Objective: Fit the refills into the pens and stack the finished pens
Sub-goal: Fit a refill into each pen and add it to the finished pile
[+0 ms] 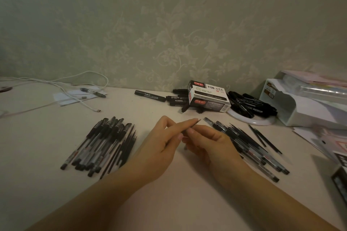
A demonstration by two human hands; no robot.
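Pen (190,125) | pinched by both hands | barrel mostly hidden

Your pens (99,144) on the left are black and clear; the box (208,96) is black, white and red; the wallpaper (169,24) is pale green, floral.

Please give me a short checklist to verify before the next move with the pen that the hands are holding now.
1. Both hands on the piece: ok, left hand and right hand pinch a thin dark pen part together.
2. Tip free of the fingers: ok.
3. Refill fully seated: cannot tell, the fingers hide it.
4. Left pile of pens lies together: ok.
5. Right pile of pens in reach: ok, beside the right hand.
6. Bare table under the hands: ok.
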